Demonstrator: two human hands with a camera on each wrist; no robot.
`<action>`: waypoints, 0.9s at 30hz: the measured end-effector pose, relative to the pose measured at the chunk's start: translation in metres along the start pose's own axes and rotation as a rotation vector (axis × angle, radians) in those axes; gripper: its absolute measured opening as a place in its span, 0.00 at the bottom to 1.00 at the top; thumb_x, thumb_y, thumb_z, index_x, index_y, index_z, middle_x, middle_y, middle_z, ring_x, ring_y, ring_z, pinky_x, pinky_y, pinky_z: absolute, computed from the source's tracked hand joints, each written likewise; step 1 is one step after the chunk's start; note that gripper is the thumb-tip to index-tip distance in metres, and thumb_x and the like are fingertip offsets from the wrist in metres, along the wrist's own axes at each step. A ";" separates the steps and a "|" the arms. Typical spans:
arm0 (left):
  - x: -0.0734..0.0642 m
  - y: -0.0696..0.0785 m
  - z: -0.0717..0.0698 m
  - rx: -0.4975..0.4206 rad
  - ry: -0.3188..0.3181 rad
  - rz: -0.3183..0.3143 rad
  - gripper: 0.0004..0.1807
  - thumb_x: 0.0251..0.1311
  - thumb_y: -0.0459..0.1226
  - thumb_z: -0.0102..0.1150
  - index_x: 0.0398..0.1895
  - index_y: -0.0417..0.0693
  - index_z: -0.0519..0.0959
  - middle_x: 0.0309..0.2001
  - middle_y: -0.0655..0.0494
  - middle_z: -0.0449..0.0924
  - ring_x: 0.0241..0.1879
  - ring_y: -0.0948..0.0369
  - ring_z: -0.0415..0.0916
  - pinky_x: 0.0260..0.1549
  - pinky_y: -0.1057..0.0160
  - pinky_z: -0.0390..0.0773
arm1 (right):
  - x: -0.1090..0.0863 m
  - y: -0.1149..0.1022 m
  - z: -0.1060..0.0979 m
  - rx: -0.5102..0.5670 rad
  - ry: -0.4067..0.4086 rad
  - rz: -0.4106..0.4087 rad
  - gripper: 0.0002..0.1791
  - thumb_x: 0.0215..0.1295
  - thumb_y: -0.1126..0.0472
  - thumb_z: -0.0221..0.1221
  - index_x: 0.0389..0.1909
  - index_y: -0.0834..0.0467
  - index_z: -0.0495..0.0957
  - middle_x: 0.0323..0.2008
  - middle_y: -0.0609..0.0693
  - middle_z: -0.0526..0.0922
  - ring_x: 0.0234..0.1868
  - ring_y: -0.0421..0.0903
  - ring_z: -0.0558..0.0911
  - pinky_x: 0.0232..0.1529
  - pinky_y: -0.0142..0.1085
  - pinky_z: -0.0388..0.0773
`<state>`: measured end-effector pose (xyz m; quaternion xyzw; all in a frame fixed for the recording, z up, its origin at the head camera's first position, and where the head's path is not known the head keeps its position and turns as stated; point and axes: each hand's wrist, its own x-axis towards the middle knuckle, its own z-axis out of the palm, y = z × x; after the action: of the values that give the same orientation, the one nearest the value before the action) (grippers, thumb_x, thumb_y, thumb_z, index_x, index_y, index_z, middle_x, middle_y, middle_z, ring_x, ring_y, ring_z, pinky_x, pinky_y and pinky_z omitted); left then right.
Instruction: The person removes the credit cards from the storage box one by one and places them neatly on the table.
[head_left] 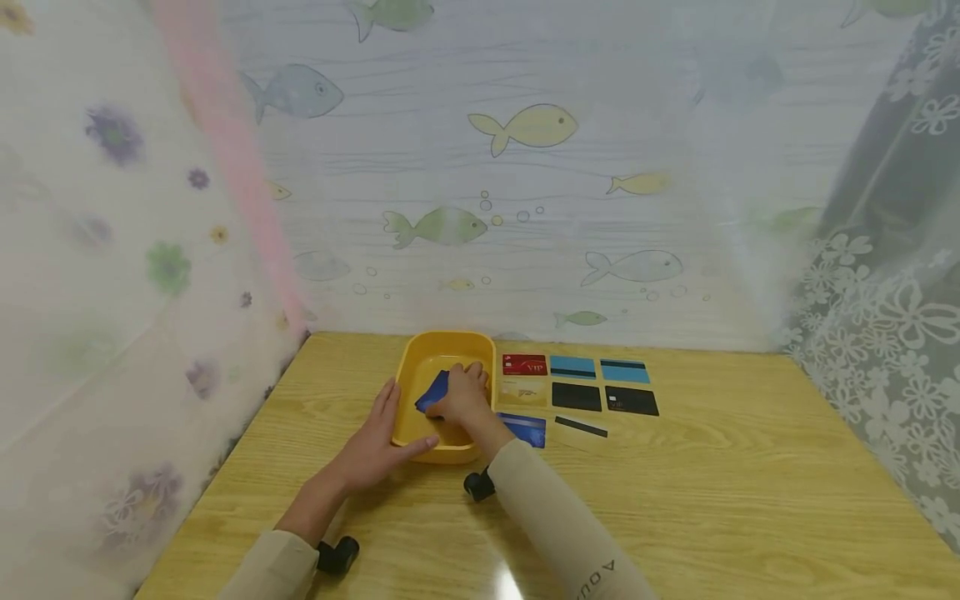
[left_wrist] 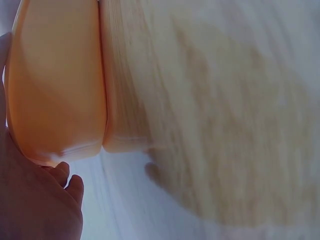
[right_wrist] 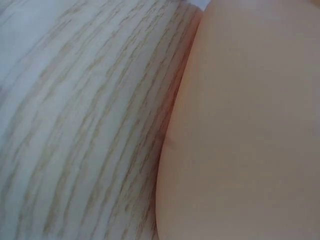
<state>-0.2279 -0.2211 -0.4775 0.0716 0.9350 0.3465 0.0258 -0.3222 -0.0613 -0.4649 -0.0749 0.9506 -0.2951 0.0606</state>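
Note:
A yellow plastic tray (head_left: 452, 341) stands on the wooden table. My left hand (head_left: 371, 450) holds its near left corner, fingers along the left wall and thumb at the front rim. In the left wrist view, the tray's outer wall (left_wrist: 57, 85) rises beside my left hand (left_wrist: 40, 195). My right hand (head_left: 465, 396) reaches inside the tray and grips a dark blue card (head_left: 432, 392) between thumb and fingers; part of the card is hidden under the hand. The right wrist view shows only the tray's wall (right_wrist: 240, 125) and wood grain, with no fingers.
Right of the tray lie a red VIP card (head_left: 524, 365), a gold card (head_left: 523, 392), a blue card (head_left: 528, 431), two light blue cards (head_left: 573, 367), two black cards (head_left: 577, 397) and a white striped card (head_left: 581, 432). Fish-patterned curtain (head_left: 522, 125) hangs behind the table.

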 end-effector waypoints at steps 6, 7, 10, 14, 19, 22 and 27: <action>0.000 0.000 0.000 0.000 -0.002 -0.002 0.67 0.59 0.71 0.58 0.83 0.46 0.31 0.83 0.48 0.24 0.80 0.42 0.40 0.73 0.36 0.53 | 0.001 0.000 0.002 -0.029 -0.007 0.008 0.42 0.53 0.45 0.78 0.62 0.64 0.73 0.56 0.61 0.66 0.57 0.56 0.66 0.59 0.45 0.75; 0.000 0.000 0.000 0.001 -0.001 -0.002 0.68 0.59 0.71 0.58 0.83 0.46 0.31 0.83 0.49 0.24 0.80 0.42 0.40 0.73 0.36 0.53 | 0.001 0.001 0.002 -0.034 -0.005 0.008 0.42 0.53 0.45 0.77 0.61 0.65 0.73 0.55 0.61 0.67 0.57 0.56 0.66 0.58 0.45 0.75; 0.000 0.000 0.000 0.008 -0.001 -0.001 0.68 0.58 0.72 0.57 0.83 0.46 0.31 0.83 0.49 0.24 0.80 0.41 0.40 0.72 0.35 0.53 | 0.001 0.000 0.002 -0.051 0.008 0.007 0.42 0.53 0.44 0.77 0.61 0.65 0.73 0.55 0.61 0.67 0.56 0.57 0.66 0.57 0.44 0.75; 0.000 -0.001 0.000 0.005 0.002 0.002 0.67 0.59 0.72 0.57 0.83 0.46 0.31 0.83 0.49 0.24 0.80 0.41 0.40 0.72 0.35 0.53 | 0.001 0.000 0.002 -0.068 0.028 0.007 0.45 0.52 0.43 0.77 0.63 0.66 0.72 0.57 0.63 0.66 0.58 0.58 0.66 0.59 0.44 0.75; 0.001 0.000 0.000 0.004 0.007 0.011 0.67 0.59 0.71 0.58 0.83 0.45 0.32 0.83 0.49 0.25 0.80 0.42 0.40 0.72 0.35 0.53 | 0.002 -0.001 0.001 -0.043 0.042 0.000 0.46 0.51 0.44 0.78 0.63 0.66 0.71 0.58 0.63 0.67 0.58 0.57 0.67 0.60 0.45 0.75; 0.001 0.000 0.000 0.005 0.005 0.011 0.67 0.59 0.71 0.58 0.83 0.45 0.32 0.83 0.49 0.24 0.80 0.42 0.39 0.72 0.36 0.53 | 0.001 0.000 0.000 0.005 0.023 -0.012 0.39 0.53 0.47 0.78 0.59 0.66 0.74 0.53 0.60 0.72 0.54 0.55 0.70 0.58 0.45 0.76; 0.001 0.000 0.001 0.003 0.002 0.013 0.67 0.59 0.71 0.58 0.83 0.45 0.31 0.83 0.49 0.24 0.80 0.43 0.39 0.73 0.36 0.53 | -0.002 0.002 -0.003 0.039 -0.022 -0.042 0.34 0.55 0.49 0.77 0.55 0.65 0.77 0.48 0.57 0.75 0.48 0.53 0.71 0.52 0.44 0.78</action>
<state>-0.2285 -0.2208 -0.4781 0.0775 0.9351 0.3452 0.0225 -0.3207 -0.0582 -0.4636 -0.0971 0.9421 -0.3141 0.0663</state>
